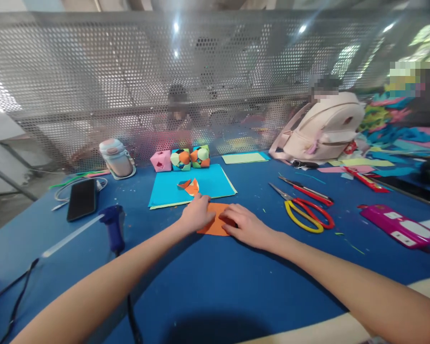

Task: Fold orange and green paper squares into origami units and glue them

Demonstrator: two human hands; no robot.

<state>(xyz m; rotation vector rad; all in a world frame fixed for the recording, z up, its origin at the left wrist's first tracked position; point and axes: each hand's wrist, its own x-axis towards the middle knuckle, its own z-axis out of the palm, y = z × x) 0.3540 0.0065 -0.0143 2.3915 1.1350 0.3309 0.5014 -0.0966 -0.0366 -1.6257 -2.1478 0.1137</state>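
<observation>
A sheet of orange paper [217, 229] lies on the blue table in front of me, under both hands. At its left side, my left hand [197, 213] holds it with curled fingers, the thumb toward the middle of the sheet. On the other side, my right hand [246, 225] grips the paper with bent fingers and thumb. Just beyond it lie stacked sheets topped by blue paper [165, 186], with small orange paper pieces [190, 187] on top. To the right of my right hand rest scissors [304, 212] with red and yellow handles, beside a red craft knife [310, 191].
A glue gun [112, 228] with a glue stick and a phone [82, 199] lie left. Paper balls [181, 159], a bottle [117, 160] and a pale backpack [326, 126] stand near the perforated metal screen [136, 86]. A magenta case [397, 224] and paper strips [401, 167] are right.
</observation>
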